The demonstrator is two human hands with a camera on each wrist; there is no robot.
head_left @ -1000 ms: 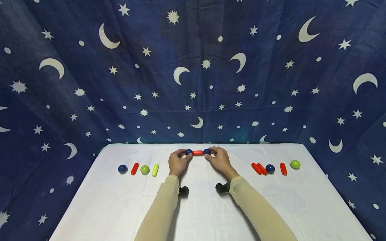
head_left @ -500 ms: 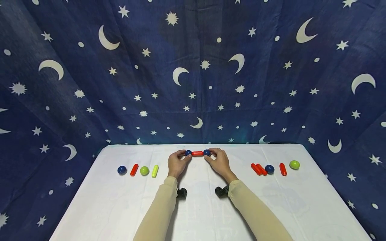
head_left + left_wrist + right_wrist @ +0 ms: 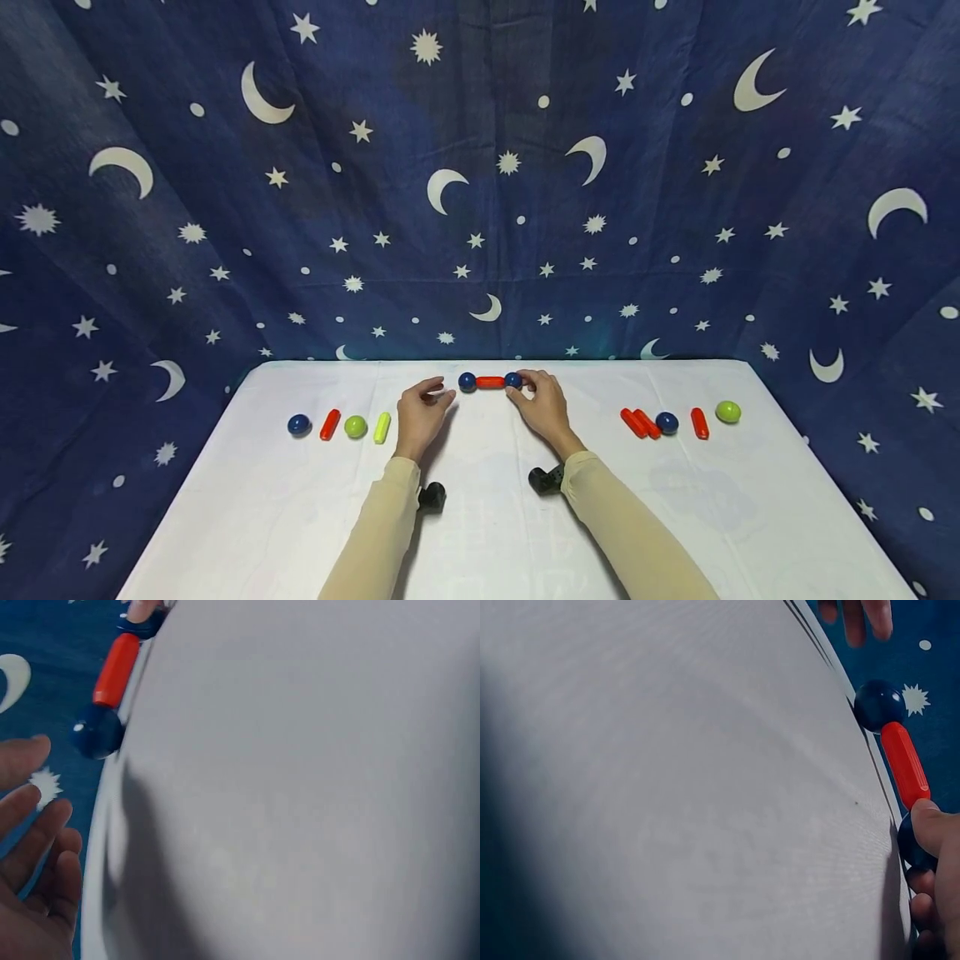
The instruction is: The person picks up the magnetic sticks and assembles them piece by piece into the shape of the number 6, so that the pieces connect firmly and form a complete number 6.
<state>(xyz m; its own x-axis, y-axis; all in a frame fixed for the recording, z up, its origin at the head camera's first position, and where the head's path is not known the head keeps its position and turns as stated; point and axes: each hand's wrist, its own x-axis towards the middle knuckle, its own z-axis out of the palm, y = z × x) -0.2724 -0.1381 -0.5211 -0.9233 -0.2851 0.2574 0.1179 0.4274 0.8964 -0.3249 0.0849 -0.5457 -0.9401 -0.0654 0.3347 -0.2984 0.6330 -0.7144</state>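
Observation:
A red rod (image 3: pixel 491 382) lies near the table's back edge, with a blue ball (image 3: pixel 467 382) at its left end and another blue ball (image 3: pixel 513 380) at its right end. My right hand (image 3: pixel 545 407) pinches the right ball between thumb and fingers; the right wrist view shows the thumb over that ball (image 3: pixel 915 844). To the left, my left hand (image 3: pixel 422 417) is apart from the left ball, its fingers loosely bent with nothing between them. In the left wrist view, a gap separates those fingers from the ball (image 3: pixel 97 732).
Left on the white table (image 3: pixel 480 533) lie a blue ball (image 3: pixel 298 425), a red rod (image 3: pixel 330 425), a green ball (image 3: pixel 356 427) and a yellow-green rod (image 3: pixel 382 428). Right are several red rods (image 3: pixel 700 423), a blue ball (image 3: pixel 667 423) and a green ball (image 3: pixel 728 412). A starry curtain (image 3: pixel 480 208) stands behind.
My left hand has let go of the left blue ball and moved left and slightly toward me. The right hand keeps its pinch on the right ball.

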